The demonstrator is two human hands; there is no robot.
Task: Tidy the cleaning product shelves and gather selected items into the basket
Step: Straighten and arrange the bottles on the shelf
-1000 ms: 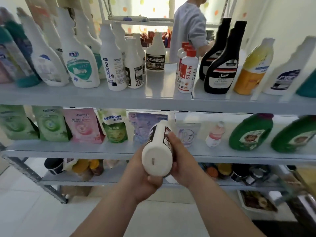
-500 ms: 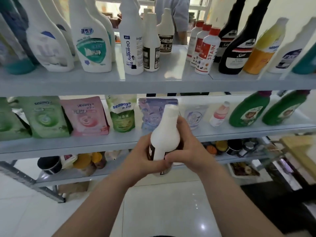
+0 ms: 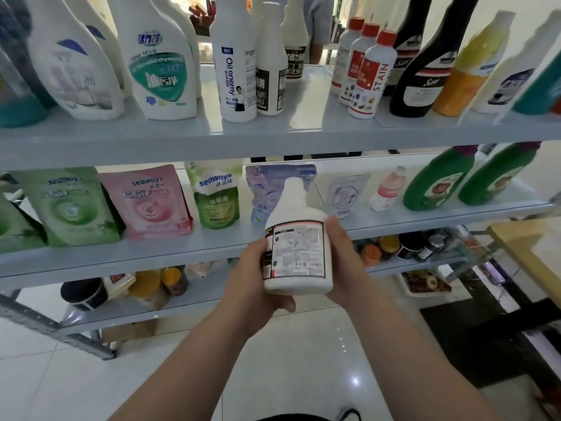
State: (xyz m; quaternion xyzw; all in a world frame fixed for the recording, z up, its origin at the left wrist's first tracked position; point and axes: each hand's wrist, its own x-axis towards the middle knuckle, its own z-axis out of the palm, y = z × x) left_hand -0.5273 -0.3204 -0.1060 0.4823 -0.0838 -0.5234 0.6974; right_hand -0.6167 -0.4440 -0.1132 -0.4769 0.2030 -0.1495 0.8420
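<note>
Bottle turned since the earlier frames: its base faced the camera, then its plain side, and now the white bottle [image 3: 299, 250] stands roughly upright with the printed back label toward the camera and the neck pointing up at the shelves. It is capless and opaque, so its contents cannot be told.

The bottle is in mid-air in front of the middle shelf [image 3: 182, 253], touching no shelf. Left hand [image 3: 258, 287] has fingers curled round the lower left side and under the base. Right hand [image 3: 346, 268] is wrapped round the right side, with fingers behind the bottle.

Just behind it on the middle shelf is a purple pouch [image 3: 267, 189]. Left of that are a green-and-white seaways pouch [image 3: 217, 199], a pink pouch [image 3: 148, 202] and a green pouch [image 3: 71, 208], all standing and sealed. To the right are a pale pouch [image 3: 344, 192], a small pinkish bottle [image 3: 387, 192] and two green bottles [image 3: 437, 183], leaning in this wide view.

On the top shelf [image 3: 273, 132], from left: white trigger-type bottles with no heads, including one with a teal label [image 3: 159, 65], an Oil enemy bottle [image 3: 235, 71], red-capped STAIN bottles [image 3: 372, 77] in a row going far, black bottles [image 3: 425, 71] and a yellow bottle [image 3: 467, 68] that is orange in its lower part.

The bottom shelf [image 3: 188, 296] holds a black tub [image 3: 83, 293] on the left and jars and cans [image 3: 394, 247] on the right, too blurred to name. A tray [image 3: 425, 282] sits low on the right with dark mixed items that are unclear. A wooden table corner [image 3: 531, 247] is at far right, and the white tiled floor [image 3: 303, 360] is below. A person in a grey top [image 3: 315, 22] stands behind the shelves.
</note>
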